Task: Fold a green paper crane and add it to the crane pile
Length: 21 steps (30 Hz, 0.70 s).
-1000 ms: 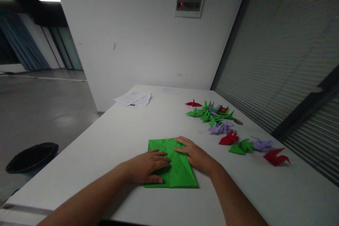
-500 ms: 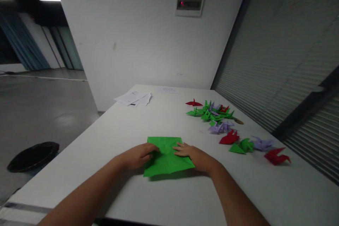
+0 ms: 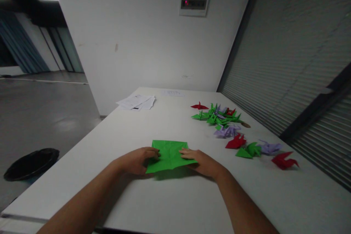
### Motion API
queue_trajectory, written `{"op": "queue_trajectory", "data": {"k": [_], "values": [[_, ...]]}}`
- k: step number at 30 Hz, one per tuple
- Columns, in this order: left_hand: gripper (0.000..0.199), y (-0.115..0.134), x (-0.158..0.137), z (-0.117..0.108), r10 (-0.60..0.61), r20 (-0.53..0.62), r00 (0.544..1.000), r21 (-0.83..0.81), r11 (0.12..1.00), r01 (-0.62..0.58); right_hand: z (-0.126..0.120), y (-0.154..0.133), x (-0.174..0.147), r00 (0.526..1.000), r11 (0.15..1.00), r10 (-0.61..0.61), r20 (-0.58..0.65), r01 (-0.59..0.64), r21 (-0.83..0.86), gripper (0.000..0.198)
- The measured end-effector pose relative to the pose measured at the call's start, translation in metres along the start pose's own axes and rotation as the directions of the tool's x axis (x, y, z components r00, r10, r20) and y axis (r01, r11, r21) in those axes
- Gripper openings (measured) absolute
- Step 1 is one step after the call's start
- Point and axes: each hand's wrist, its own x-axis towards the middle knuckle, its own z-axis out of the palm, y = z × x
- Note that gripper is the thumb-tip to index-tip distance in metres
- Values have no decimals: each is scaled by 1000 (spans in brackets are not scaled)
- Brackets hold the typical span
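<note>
A creased sheet of green origami paper lies in front of me, its near edge raised off the table and casting a shadow below. My left hand grips the left side, fingers curled over the top and thumb out of sight. On the right side, my right hand lays its fingers across the sheet, with the thumb hidden beneath the near right corner. Both hands hold the paper between them. Fold lines run across its surface, one down the middle.
Folded paper cranes in green, purple and red form a pile at the right, with more in a row towards a red crane. Printed sheets lie at the far left of the white table. A black-lined bin stands on the floor.
The paper's near edge has risen and moved away from me, so the sheet looks shorter. My left hand has shifted slightly left along with its edge.
</note>
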Motion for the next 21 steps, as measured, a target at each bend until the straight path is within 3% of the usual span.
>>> {"op": "queue_trajectory", "data": {"k": [6,12,15,19,21], "values": [[26,2,4,0,-10,-45,999,2,1000,10,2,-14,7,984,990,111,-139,-97,105,23],[31,1,3,3,-238,-138,961,-67,971,231,8,-10,12,925,940,334,-183,-313,137,28],[31,-1,3,8,-310,-215,926,-86,951,298,12,-3,15,865,905,424,-269,-417,86,29],[30,-6,7,16,-365,-278,888,-197,927,319,15,1,19,820,889,445,-361,-453,66,14],[40,-8,10,21,-411,-298,862,-236,906,350,16,1,20,803,879,456,-384,-474,53,22]]}}
